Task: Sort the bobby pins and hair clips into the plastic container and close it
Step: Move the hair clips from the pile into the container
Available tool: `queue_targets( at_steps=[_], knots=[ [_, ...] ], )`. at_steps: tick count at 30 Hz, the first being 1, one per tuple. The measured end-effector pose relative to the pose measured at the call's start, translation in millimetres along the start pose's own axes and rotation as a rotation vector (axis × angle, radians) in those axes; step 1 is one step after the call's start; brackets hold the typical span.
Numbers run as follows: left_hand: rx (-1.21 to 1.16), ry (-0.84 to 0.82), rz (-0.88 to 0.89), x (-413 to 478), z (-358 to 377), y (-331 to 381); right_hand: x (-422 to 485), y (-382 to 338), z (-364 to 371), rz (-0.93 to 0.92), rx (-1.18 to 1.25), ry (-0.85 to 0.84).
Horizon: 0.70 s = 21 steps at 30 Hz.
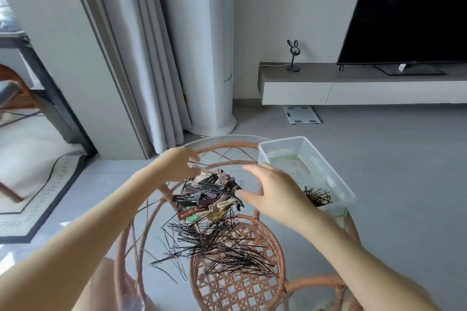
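Observation:
A heap of hair clips (209, 197) in black, brown, beige and green lies on a round glass tabletop (151, 235). In front of it spreads a loose pile of black bobby pins (214, 245). A clear plastic container (303, 161) stands open at the right, with a clump of bobby pins (318, 197) inside its near end. My left hand (180, 163) hovers at the far side of the clip heap, fingers curled near a thin pin; blur hides whether it grips it. My right hand (273, 189) is spread open between the heap and the container, holding nothing.
The glass top rests on a rattan frame (237, 285) with a woven lower shelf. Beyond are grey curtains (141, 58), a white column unit (202, 45), a low TV bench (353, 88) with a television (409, 7), a floor scale (302, 115) and a rug (38, 184) at left.

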<state>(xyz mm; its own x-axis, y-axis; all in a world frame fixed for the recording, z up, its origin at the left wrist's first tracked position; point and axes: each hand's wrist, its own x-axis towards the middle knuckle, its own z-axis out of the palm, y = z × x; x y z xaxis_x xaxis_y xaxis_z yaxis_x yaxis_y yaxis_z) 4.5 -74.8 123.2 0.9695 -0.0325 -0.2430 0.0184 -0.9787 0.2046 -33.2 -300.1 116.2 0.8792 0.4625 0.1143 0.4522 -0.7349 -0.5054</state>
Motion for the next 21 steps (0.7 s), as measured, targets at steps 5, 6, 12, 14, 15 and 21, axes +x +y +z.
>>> queue_targets(
  at_steps=[5,6,12,14,15,21],
  knots=[
    [-0.073,-0.085,0.048,10,35,-38,67,-7,54,0.104,-0.120,-0.271],
    [-0.079,-0.075,0.078,14,38,-39,76,-8,62,0.116,-0.154,-0.310],
    [-0.093,-0.065,0.123,37,46,-40,99,-16,76,0.128,-0.258,-0.393],
    [-0.119,-0.024,0.128,41,46,-41,101,-15,74,0.127,-0.193,-0.362],
    [-0.138,-0.015,0.123,41,45,-42,100,-15,72,0.122,-0.163,-0.348],
    [-0.210,0.011,0.097,35,45,-49,93,-19,65,0.109,-0.149,-0.130]
  ],
)
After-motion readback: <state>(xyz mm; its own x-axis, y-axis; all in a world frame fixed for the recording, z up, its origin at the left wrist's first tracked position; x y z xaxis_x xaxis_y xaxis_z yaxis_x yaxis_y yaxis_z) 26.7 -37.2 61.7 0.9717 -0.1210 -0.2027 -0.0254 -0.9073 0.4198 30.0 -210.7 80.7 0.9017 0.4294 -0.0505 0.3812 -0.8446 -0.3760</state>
